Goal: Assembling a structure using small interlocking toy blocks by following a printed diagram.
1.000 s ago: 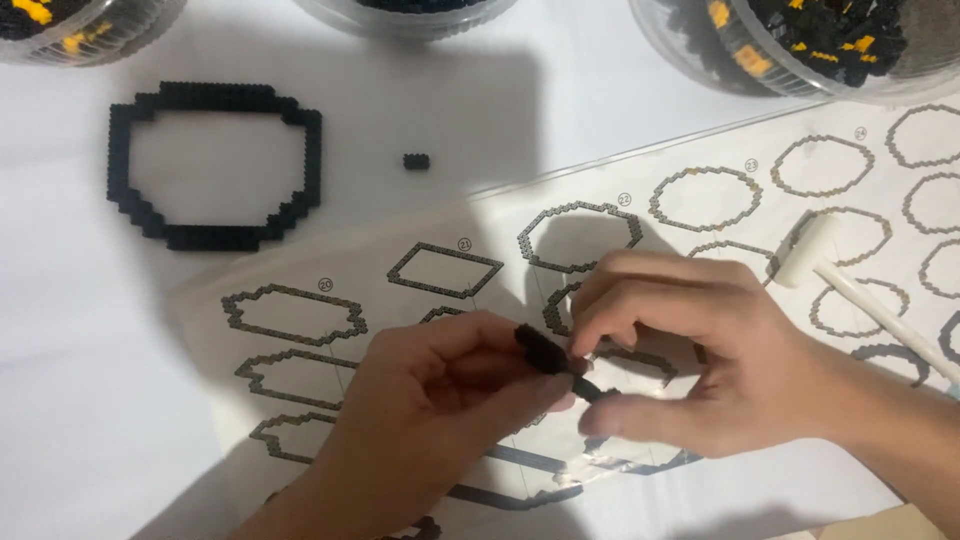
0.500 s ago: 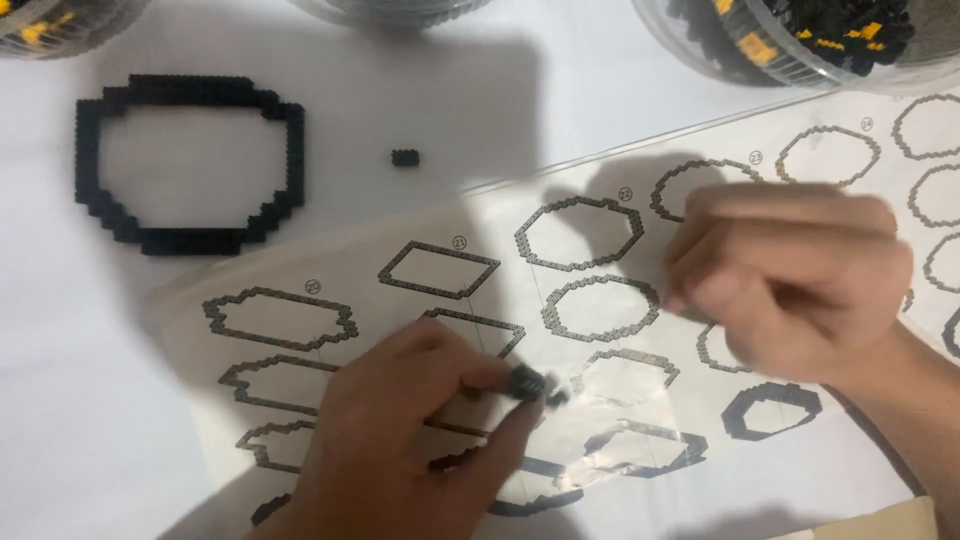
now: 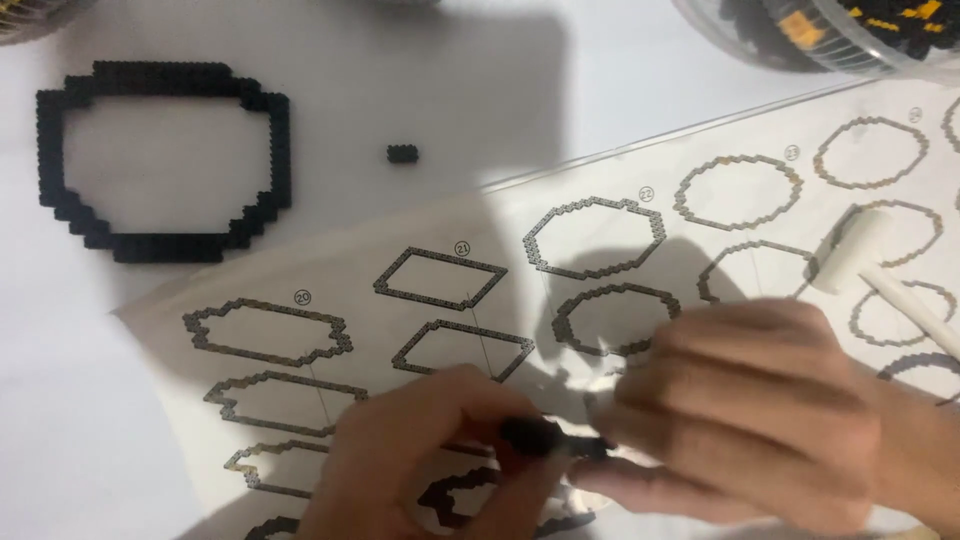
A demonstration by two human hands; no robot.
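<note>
Pinching a short black brick strip (image 3: 555, 438) between left hand (image 3: 430, 460) and right hand (image 3: 740, 410) over the instruction sheet (image 3: 620, 260); uneven squeeze could snap it, scattering bricks across the sheet.

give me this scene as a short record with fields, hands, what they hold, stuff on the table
left hand: left hand, fingers pinched on a small black block piece
right hand: right hand, fingertips meeting the same piece from the other side
under the hands: printed instruction sheet with numbered ring outlines
upper left: black block ring, closed loop, lying flat on the white table
beside the ring: small loose black brick, apart from it
right: white mallet lying on the sheet
top right: clear tub of black and orange pieces
</note>
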